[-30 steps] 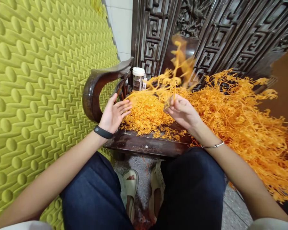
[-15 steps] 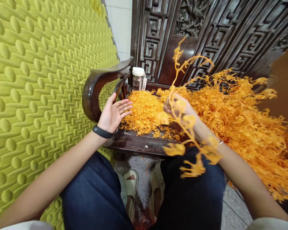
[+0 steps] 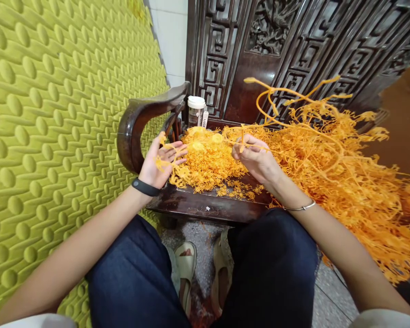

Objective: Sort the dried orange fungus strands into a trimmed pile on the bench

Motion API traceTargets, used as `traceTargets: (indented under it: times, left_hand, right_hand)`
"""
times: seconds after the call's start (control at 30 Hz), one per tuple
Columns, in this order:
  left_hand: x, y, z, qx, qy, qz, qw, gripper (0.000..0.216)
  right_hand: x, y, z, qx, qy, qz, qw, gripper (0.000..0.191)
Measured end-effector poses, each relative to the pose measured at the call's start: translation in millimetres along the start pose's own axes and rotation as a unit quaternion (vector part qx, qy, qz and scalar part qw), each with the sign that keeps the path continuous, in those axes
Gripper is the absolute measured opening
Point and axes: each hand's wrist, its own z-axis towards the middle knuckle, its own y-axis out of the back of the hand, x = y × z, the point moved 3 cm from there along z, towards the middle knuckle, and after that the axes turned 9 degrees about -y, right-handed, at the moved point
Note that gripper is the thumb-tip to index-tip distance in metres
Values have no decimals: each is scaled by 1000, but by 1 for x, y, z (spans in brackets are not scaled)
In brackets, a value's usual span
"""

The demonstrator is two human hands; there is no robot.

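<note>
Pinched in the fingers of my right hand (image 3: 254, 157) is an orange artificial plant stem (image 3: 302, 125). Its bare stalks curve up and to the right, while its leafy end stretches left over the bench. My left hand (image 3: 160, 161) is open, palm up, fingers spread; the stem's leafy tips hang in front of the palm, and whether they touch it I cannot tell. Between and behind my hands lies a pile of small orange plastic pieces (image 3: 208, 168). To the right of my right hand rises a large heap of similar orange stems (image 3: 355, 182).
The dark wooden bench (image 3: 208, 207) has a curved armrest (image 3: 128, 132) on the left and a carved back (image 3: 239, 86). A clear jar with a white lid (image 3: 196, 111) stands by the armrest. Yellow textured padding (image 3: 71, 114) covers the left side; brown cardboard (image 3: 403, 105) is at right.
The stem has swung round in my right hand: its leafy end moved from lower right to the left, across to my left palm. My left hand has stayed open in place.
</note>
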Motion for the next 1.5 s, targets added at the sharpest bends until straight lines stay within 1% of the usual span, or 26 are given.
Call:
traceTargets:
  times: [0.1,0.17,0.23,0.27,0.33,0.4,0.47,0.5,0.53,0.6,0.67,0.73,0.8,0.87,0.97,1.03,1.1,1.13,1.17,1.23,1.3,1.4,1.5]
  left_hand:
    - [2,4,3,-3,6,21,1000,41]
    - [5,6,3,-3,34,50,998,36]
    - [10,6,1,21,77,89,993,28]
    - [13,5,-2,45,95,111,988,21]
    - [16,0,-9,111,115,145,977,8]
    - [17,-8,-16,187,117,149,964,23]
    - [15,-17,-23,244,91,115,959,38]
    - [12,-20,-24,259,67,87,960,44]
    - [9,-22,-25,263,38,58,962,47]
    - [2,-22,-24,251,-17,17,968,52]
    - [-1,-19,-22,247,-38,25,968,57]
    - [-2,-17,-21,258,-37,65,963,58]
    - [0,-16,-23,270,-25,95,958,50]
    - [0,-17,-27,276,-28,90,957,42]
    - [-1,-23,-35,287,-37,66,955,40]
    - [-1,-26,-39,292,-26,75,953,35]
    - [0,-27,-40,280,-19,91,955,23]
    - [2,-27,-40,271,-18,101,957,19]
    - [3,-27,-40,262,-17,112,958,17]
    - [7,-25,-38,243,-20,141,959,16]
    - [9,-24,-35,220,-29,161,962,17]
    - [10,-22,-33,190,-45,162,967,18]
    - [11,-23,-34,180,-52,162,969,22]
  right_hand:
    - [-1,1,0,-16,24,-23,999,30]
    - [-1,1,-1,-31,46,-36,998,28]
    - [1,-1,-2,-55,62,-44,996,30]
    - [2,-2,-2,-68,68,-49,994,32]
    - [5,-3,-3,-88,83,-67,990,35]
    - [7,-4,-4,-85,106,-95,986,35]
    - [9,-6,-5,-51,127,-125,983,32]
    - [8,-7,-6,-24,132,-142,981,29]
    - [7,-9,-6,7,129,-158,979,27]
    - [4,-13,-8,75,103,-193,973,23]
    - [0,-17,-10,133,64,-233,961,22]
    - [-4,-21,-11,179,36,-278,943,22]
    - [-6,-24,-12,210,21,-321,924,20]
    - [-7,-26,-13,232,6,-347,909,21]
    - [-9,-28,-15,268,-35,-368,890,22]
    - [-11,-30,-17,303,-65,-385,870,22]
    - [-13,-31,-19,328,-78,-403,851,23]
    - [-14,-31,-20,331,-74,-411,846,27]
    - [-14,-31,-20,330,-65,-417,844,34]
    - [-14,-31,-21,318,-37,-416,851,53]
    - [-13,-31,-21,313,-17,-391,865,62]
    - [-12,-31,-20,314,-13,-339,887,62]
    - [-12,-33,-19,306,-28,-292,906,56]
